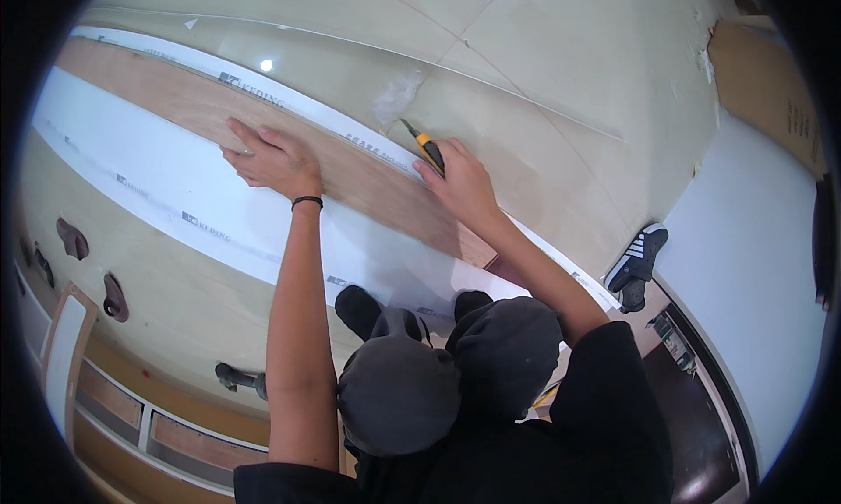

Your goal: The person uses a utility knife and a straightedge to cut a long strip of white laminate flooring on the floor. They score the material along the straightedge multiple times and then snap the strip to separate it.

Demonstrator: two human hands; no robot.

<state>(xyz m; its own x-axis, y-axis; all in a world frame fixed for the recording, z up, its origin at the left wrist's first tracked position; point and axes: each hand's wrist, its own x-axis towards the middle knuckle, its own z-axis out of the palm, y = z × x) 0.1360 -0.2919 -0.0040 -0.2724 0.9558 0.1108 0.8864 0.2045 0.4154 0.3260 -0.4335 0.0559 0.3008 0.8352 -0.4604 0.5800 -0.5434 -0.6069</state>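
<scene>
My right hand (460, 182) is closed round a yellow and black utility knife (427, 151), its tip pointing away over the far edge of a white printed sheet. Along that sheet (368, 235) lies a long reddish-brown wooden board (372, 176), running from the upper left down to the right. A white strip of the sheet shows on both long sides of the board. My left hand (273, 160) rests on the board's near edge with its fingers spread, holding nothing. Whether the knife's blade touches the sheet I cannot tell.
Glossy beige floor tiles (561, 162) stretch beyond the sheet, crossed by a thin pale strip (491, 85). Sandals (114, 296) lie at left near a shelf frame (144, 421). A striped shoe (638, 257), a white panel (745, 241) and cardboard (762, 88) are at right.
</scene>
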